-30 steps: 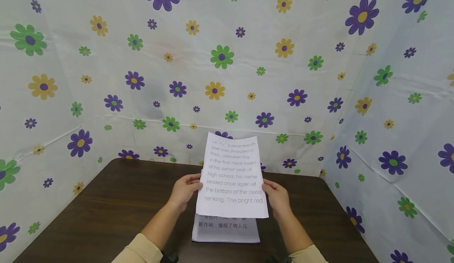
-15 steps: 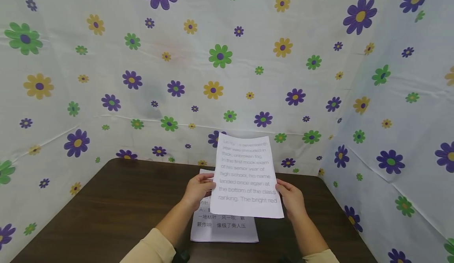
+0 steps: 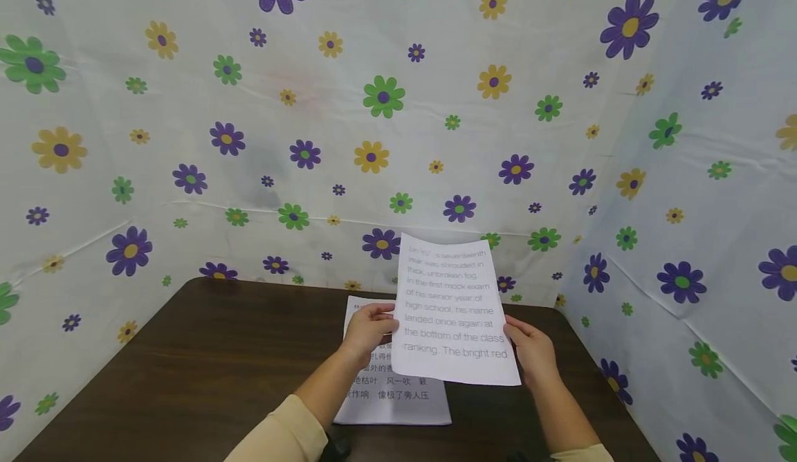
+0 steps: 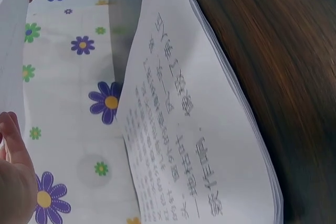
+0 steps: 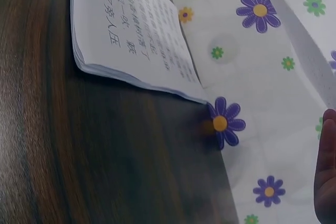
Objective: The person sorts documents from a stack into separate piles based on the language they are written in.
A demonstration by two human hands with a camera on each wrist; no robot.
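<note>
Two bare hands [image 3: 369,329], two cream sleeves [image 3: 283,434], one white rectangular printed sheet [image 3: 451,310], one white printed paper stack [image 3: 398,411], one dark-brown wooden table [image 3: 249,358], three flower-patterned cloth walls [image 3: 336,109].

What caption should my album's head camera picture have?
Left hand and right hand hold an English page partly in front of Chinese-printed papers on a brown table.

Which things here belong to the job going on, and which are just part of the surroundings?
Job, it seems:
English-printed sheet, held up
Chinese-printed paper stack, lying partly hidden behind it in the head view

Just around:
Dark wood-grain table
Flower-patterned backdrop
</note>
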